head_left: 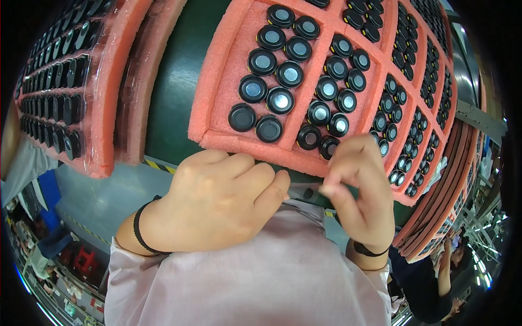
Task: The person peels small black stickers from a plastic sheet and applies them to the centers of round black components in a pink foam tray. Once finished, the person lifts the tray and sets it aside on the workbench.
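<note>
My left hand [220,202] is closed, knuckles up, just in front of the near edge of a pink foam tray [261,155]. Whatever its curled fingers hold, if anything, is hidden beneath them. My right hand [363,193] is at the tray's near edge further right, fingers curled in and thumb bent toward them, slightly blurred; nothing can be made out in its grip. Close by its knuckles sits a black round part [328,146] in the tray. Other black round parts [281,100], many with a silver disc on top, stand in rows in the tray's compartments.
Left of the tray, across a strip of dark green surface [176,81], is a pink foam stack [100,117] with black parts in clear plastic. More foam trays [440,185] are stacked at the right, beside a metal bar [481,117]. Another person [427,277] is at the lower right.
</note>
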{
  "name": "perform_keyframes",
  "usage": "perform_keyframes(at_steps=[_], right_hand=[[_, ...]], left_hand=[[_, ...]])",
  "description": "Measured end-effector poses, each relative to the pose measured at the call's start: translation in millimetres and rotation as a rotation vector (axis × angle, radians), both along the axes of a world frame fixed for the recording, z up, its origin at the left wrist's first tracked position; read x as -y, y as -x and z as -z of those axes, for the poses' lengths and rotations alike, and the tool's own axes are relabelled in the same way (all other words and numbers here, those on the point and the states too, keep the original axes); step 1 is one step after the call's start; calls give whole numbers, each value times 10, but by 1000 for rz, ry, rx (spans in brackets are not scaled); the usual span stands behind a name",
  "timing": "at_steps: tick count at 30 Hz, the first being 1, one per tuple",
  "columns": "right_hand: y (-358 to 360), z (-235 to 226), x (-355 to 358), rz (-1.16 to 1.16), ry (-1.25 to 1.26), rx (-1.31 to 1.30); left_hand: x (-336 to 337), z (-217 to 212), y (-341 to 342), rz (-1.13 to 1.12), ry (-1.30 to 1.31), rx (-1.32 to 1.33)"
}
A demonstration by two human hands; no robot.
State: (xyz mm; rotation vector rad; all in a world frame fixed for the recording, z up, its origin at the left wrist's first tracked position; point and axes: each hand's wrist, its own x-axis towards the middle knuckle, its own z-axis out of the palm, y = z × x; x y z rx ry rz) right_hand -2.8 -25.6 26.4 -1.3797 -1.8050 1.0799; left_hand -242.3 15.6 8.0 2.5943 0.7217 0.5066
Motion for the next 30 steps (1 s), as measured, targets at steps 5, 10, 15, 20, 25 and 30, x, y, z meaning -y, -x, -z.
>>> perform_keyframes(at_steps=[5, 10, 15, 20, 25, 30], right_hand=[[1, 136, -126, 145, 53, 193], [20, 232, -170, 129, 62, 263], [46, 250, -195, 127, 41, 304], [52, 280, -198, 124, 9, 326], [72, 284, -197, 129, 0, 351], [92, 284, -196, 136, -14, 376]], left_hand=[[3, 22, -79, 106, 74, -14], [17, 159, -162, 101, 37, 45], [18, 177, -197, 88, 55, 20], [27, 171, -192, 84, 68, -1], [28, 178, -188, 82, 74, -2], [26, 194, -188, 83, 66, 10]])
